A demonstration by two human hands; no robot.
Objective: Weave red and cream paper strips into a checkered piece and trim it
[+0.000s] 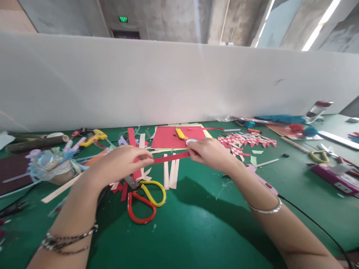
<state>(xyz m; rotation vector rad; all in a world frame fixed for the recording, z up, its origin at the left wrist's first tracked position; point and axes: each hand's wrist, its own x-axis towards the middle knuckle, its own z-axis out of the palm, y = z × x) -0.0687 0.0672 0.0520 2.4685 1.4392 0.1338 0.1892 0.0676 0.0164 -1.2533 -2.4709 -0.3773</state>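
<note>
A red paper strip (171, 157) is stretched between my two hands above the green table (202, 224). My left hand (123, 161) pinches its left end, fingers closed. My right hand (209, 153) pinches its right end, fingers closed, just below a small roll of clear tape (191, 141). Under the strip lie several cream paper strips (170, 173). Scissors (144, 198) with one red and one yellow handle rest beneath my left hand. Behind the strip sits a red paper sheet (168, 137) with a yellow utility knife (181, 133) on it.
A woven red-and-white paper mat (246, 141) lies right of the sheet. A yellow glue gun (94, 137) and a tangle of craft bits (53, 166) sit at left. A pink glue gun (260, 179) with a black cord lies under my right forearm. A white wall (179, 82) borders the table.
</note>
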